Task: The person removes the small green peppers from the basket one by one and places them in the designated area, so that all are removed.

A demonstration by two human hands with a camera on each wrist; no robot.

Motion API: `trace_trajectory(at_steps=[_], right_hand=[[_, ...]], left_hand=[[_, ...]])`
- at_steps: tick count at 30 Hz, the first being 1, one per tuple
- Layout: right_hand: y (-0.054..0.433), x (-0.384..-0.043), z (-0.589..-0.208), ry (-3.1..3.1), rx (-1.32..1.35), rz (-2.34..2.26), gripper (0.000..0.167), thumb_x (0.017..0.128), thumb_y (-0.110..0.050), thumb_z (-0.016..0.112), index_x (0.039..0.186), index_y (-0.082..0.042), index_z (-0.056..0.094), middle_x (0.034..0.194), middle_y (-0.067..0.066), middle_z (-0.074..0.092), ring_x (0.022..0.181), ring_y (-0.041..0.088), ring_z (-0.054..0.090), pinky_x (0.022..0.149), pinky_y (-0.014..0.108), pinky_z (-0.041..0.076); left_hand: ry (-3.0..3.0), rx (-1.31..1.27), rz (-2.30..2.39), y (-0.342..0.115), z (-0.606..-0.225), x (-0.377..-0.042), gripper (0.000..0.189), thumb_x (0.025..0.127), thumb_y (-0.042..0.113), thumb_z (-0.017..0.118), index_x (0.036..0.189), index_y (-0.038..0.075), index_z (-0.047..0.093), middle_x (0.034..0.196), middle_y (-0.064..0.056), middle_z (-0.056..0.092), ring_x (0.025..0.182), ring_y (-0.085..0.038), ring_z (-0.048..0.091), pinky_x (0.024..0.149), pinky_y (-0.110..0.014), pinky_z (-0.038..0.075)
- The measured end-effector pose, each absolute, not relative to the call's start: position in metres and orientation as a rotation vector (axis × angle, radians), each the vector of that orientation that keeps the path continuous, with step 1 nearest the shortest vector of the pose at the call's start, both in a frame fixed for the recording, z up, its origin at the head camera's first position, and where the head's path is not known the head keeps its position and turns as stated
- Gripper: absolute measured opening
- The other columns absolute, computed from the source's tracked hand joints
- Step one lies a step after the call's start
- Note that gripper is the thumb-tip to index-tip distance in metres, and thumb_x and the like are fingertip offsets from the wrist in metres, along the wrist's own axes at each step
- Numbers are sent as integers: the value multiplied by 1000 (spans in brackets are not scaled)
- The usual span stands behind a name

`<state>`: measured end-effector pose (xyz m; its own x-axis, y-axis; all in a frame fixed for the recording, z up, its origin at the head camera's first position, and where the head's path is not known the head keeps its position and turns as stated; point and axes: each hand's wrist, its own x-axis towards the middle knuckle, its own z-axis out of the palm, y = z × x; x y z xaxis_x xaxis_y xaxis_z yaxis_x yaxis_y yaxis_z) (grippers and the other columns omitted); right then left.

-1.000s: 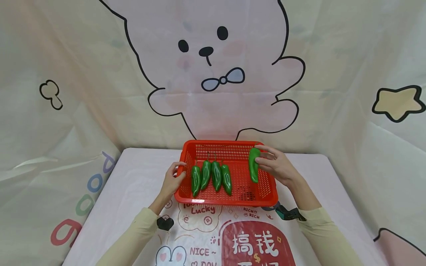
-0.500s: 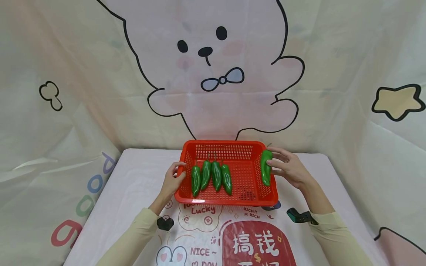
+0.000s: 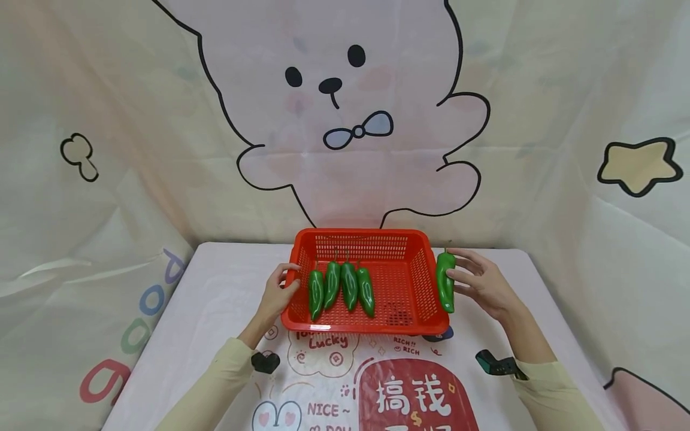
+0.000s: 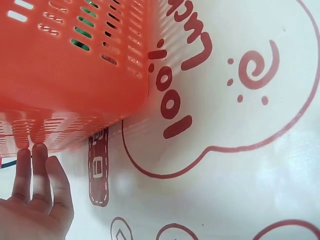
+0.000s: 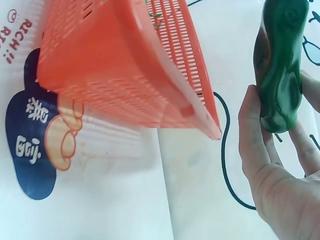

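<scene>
My right hand (image 3: 481, 286) pinches a green chili pepper (image 3: 445, 282) between thumb and fingers, just off the right rim of a red plastic basket (image 3: 363, 330). In the right wrist view the pepper (image 5: 282, 60) hangs upright beside the basket's outer wall (image 5: 90, 75). My left hand (image 3: 277, 293) holds the basket's left rim. From the left wrist, its fingers (image 4: 41, 172) show against the basket's slotted outside (image 4: 55, 90). Inside the basket, several glossy green chili peppers (image 3: 350, 287) lie side by side toward the left, stems pointing away.
A white table (image 3: 226, 287) with a printed cover (image 3: 329, 362) bears the basket. Behind it hangs a curtain (image 3: 512, 120) with a cartoon bear, and cloth walls flank both sides. A dark strap (image 3: 501, 364) sits at my right wrist.
My right hand has carried the pepper rightward from above the basket's right part, across the rim, to outside it. The left hand keeps its hold on the basket, which stays put.
</scene>
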<state>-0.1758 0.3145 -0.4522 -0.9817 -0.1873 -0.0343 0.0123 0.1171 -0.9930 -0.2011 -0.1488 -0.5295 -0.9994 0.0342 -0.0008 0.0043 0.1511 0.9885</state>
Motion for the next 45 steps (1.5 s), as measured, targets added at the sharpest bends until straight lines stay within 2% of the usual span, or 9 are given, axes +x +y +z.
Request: trace_trajectory(at_steps=[6, 11, 18, 21, 29, 33, 38, 45], right_hand=[[322, -166, -460, 2183, -199, -2067, 53, 100, -6, 64, 149, -3, 43, 131, 14, 56, 109, 20, 63, 86, 37, 57], [327, -157, -465, 2199, -165, -2079, 52, 100, -6, 64, 147, -3, 45, 128, 12, 57, 107, 18, 64, 86, 36, 57], [340, -152, -470, 2186, -107, -2099, 51, 99, -6, 65, 147, -7, 47, 126, 8, 58, 104, 18, 65, 85, 34, 56], [347, -155, -473, 2167, -129, -2114, 50, 100, -4, 63, 147, -7, 47, 126, 9, 57, 104, 18, 66, 86, 34, 56], [370, -172, -479, 2037, -153, -2235, 50, 101, 3, 58, 148, -6, 45, 121, 6, 63, 101, 17, 68, 86, 32, 56], [379, -183, -484, 2038, -134, -2240, 51, 101, 3, 58, 149, -4, 43, 121, 5, 62, 100, 17, 68, 86, 31, 56], [382, -194, -490, 2162, -81, -2155, 55, 99, -5, 64, 150, -5, 43, 127, 7, 55, 105, 13, 64, 84, 27, 56], [383, -208, -511, 2370, -98, -1999, 59, 98, -8, 68, 150, 0, 43, 139, 16, 44, 107, 11, 61, 84, 26, 55]], left_hand=[[2323, 30, 2020, -151, -522, -198, 35, 98, -2, 53, 133, -1, 51, 126, -33, 49, 104, -52, 56, 87, -63, 52], [2338, 25, 2032, -152, -527, -198, 33, 98, 1, 55, 131, 5, 55, 124, -28, 51, 105, -49, 57, 85, -57, 55], [2310, 71, 2045, -145, -503, -188, 35, 98, -3, 54, 133, -5, 51, 123, -35, 51, 105, -56, 55, 88, -65, 50], [2341, 77, 2023, -144, -496, -184, 35, 98, -3, 54, 133, -6, 51, 121, -35, 52, 102, -51, 57, 89, -64, 50], [2353, 81, 2014, -144, -495, -184, 33, 98, -3, 55, 131, -4, 53, 121, -33, 53, 90, -28, 60, 84, -59, 55], [2353, 74, 2010, -144, -495, -184, 34, 98, -2, 55, 132, -4, 53, 121, -32, 53, 89, -26, 61, 83, -55, 56], [2345, 75, 2022, -144, -494, -183, 34, 98, -2, 55, 132, -5, 52, 121, -33, 52, 89, -27, 61, 85, -61, 54], [2356, 82, 2035, -143, -493, -182, 33, 98, -4, 55, 131, -5, 53, 121, -35, 52, 89, -28, 60, 86, -64, 52]])
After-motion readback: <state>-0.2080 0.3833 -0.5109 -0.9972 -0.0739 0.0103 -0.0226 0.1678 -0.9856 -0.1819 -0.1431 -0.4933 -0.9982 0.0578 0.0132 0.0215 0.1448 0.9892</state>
